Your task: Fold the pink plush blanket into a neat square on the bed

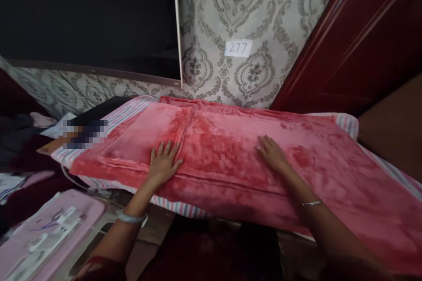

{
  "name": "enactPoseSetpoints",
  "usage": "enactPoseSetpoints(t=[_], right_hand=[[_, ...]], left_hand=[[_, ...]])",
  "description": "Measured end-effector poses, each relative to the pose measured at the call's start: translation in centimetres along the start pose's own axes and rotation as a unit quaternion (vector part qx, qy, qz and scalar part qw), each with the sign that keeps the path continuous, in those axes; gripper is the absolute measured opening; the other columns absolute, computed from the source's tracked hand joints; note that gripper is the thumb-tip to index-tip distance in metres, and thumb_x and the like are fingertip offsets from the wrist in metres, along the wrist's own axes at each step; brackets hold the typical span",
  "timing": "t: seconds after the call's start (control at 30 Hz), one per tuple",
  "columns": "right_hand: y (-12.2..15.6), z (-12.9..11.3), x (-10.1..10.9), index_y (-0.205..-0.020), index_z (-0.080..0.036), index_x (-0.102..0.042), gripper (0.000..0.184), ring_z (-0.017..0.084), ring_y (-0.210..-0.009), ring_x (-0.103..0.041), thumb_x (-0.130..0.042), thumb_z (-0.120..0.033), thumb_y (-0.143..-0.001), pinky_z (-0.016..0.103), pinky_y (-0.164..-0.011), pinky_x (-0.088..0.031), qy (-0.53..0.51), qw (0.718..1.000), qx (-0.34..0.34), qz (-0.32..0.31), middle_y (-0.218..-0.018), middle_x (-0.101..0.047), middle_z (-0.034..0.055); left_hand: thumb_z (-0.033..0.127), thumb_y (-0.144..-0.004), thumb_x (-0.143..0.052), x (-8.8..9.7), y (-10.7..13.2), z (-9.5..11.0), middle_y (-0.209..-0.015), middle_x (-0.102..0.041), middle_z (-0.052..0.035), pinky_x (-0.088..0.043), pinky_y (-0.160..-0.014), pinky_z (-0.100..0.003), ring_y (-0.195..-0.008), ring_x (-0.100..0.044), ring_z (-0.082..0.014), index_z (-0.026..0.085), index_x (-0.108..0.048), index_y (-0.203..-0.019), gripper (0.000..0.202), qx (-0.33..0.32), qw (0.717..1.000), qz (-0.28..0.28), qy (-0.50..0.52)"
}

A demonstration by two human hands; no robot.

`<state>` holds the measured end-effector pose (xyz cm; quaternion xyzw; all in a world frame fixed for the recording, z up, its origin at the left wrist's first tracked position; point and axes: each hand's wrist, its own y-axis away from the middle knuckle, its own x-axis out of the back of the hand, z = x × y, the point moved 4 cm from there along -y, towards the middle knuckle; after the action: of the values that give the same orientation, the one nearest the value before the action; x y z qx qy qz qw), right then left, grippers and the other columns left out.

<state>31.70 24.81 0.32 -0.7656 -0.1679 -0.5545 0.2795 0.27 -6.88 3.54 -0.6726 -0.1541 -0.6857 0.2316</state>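
Observation:
A red plush blanket (231, 140) lies spread and folded over a striped board (132, 107). My left hand (163, 162) rests flat on the blanket near its front edge, fingers spread, holding nothing. My right hand (272, 153) lies flat on the blanket further right, fingers stretched out. A bangle sits on each wrist.
Patterned wallpaper with a paper label reading 277 (238, 48) is behind. A dark screen (89, 17) hangs at the upper left, a dark red door (362, 39) stands at the right. A pink case (49, 232) sits at the lower left, with clothes piled at the far left.

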Motion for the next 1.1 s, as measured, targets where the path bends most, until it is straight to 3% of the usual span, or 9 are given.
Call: enactPoseSetpoints(t=[0.1,0.17,0.3,0.47,0.73,0.83,0.97,1.1], right_hand=[[3.4,6.8,2.8,-0.144,-0.015,-0.057,0.056,0.035,-0.142,-0.049,-0.042,-0.042,-0.098,0.057,-0.116,-0.041,-0.019,0.996,-0.025,0.089,-0.148,-0.057,0.0197],[6.5,10.9,4.8,-0.140,-0.016,-0.060,0.055,0.037,-0.135,-0.055,-0.043,-0.044,-0.097,0.059,-0.112,-0.044,-0.034,0.988,-0.043,0.143,-0.140,-0.063,0.0192],[13.3,15.9,7.2,-0.126,-0.021,-0.070,0.051,0.040,-0.113,-0.068,-0.047,-0.054,-0.095,0.059,-0.098,-0.054,-0.056,0.979,-0.102,0.164,-0.122,-0.072,0.0185],[18.6,15.6,7.2,-0.116,-0.022,-0.074,0.047,0.036,-0.114,-0.069,-0.053,-0.056,-0.091,0.058,-0.099,-0.055,-0.069,0.983,-0.078,0.152,-0.120,-0.074,0.0160],[20.7,16.5,7.1,-0.125,-0.020,-0.073,0.048,0.035,-0.130,-0.060,-0.052,-0.050,-0.093,0.060,-0.111,-0.044,-0.024,0.977,-0.112,0.179,-0.134,-0.069,0.0164],[21.0,16.8,7.3,-0.133,-0.021,-0.068,0.049,0.035,-0.136,-0.054,-0.055,-0.044,-0.092,0.062,-0.115,-0.038,-0.009,0.981,-0.121,0.151,-0.142,-0.064,0.0155],[20.9,16.2,7.6,-0.138,-0.020,-0.065,0.049,0.033,-0.141,-0.048,-0.049,-0.032,-0.094,0.060,-0.117,-0.034,0.009,0.982,-0.155,0.107,-0.148,-0.059,0.0141],[21.2,15.8,7.6,-0.136,-0.024,-0.067,0.049,0.032,-0.143,-0.047,-0.043,-0.022,-0.093,0.062,-0.117,-0.032,0.000,0.975,-0.187,0.119,-0.148,-0.060,0.0098]], left_hand=[[0.044,-0.101,-0.045,0.4,0.5,0.1,-0.166,-0.036,-0.0155,-0.030,-0.121,-0.064,-0.155,-0.029,-0.0391,0.018,-0.050,-0.153,0.058,-0.041,0.997,0.054,0.031],[0.044,-0.101,-0.046,0.6,1.4,0.7,-0.161,-0.046,-0.0148,-0.033,-0.121,-0.058,-0.153,-0.035,-0.0354,0.017,-0.059,-0.145,0.054,-0.110,0.988,0.093,0.061],[0.044,-0.098,-0.053,-0.1,3.0,2.4,-0.146,-0.062,-0.0137,-0.043,-0.116,-0.050,-0.138,-0.054,-0.0302,0.020,-0.069,-0.132,0.045,-0.249,0.957,0.092,0.113],[0.036,-0.099,-0.046,-1.1,2.7,3.2,-0.129,-0.072,-0.0143,-0.052,-0.106,-0.049,-0.122,-0.066,-0.0297,0.020,-0.074,-0.120,0.038,-0.269,0.948,0.121,0.119],[0.038,-0.101,-0.038,-2.5,1.1,2.4,-0.112,-0.077,-0.0130,-0.055,-0.096,-0.045,-0.105,-0.071,-0.0289,0.019,-0.072,-0.107,0.040,-0.315,0.922,0.199,0.110],[0.043,-0.099,-0.037,-2.0,0.9,3.0,-0.115,-0.076,-0.0146,-0.056,-0.093,-0.048,-0.104,-0.071,-0.0320,0.018,-0.072,-0.114,0.046,-0.313,0.926,0.188,0.091],[0.043,-0.095,-0.034,-1.0,1.1,3.8,-0.108,-0.079,-0.0039,-0.054,-0.100,-0.050,-0.106,-0.070,-0.0316,0.032,-0.074,-0.113,0.046,-0.280,0.944,0.145,0.093],[0.045,-0.089,-0.035,-2.0,1.0,2.6,-0.105,-0.080,-0.0017,-0.052,-0.102,-0.056,-0.108,-0.070,-0.0366,0.040,-0.074,-0.120,0.050,-0.297,0.940,0.126,0.109]])
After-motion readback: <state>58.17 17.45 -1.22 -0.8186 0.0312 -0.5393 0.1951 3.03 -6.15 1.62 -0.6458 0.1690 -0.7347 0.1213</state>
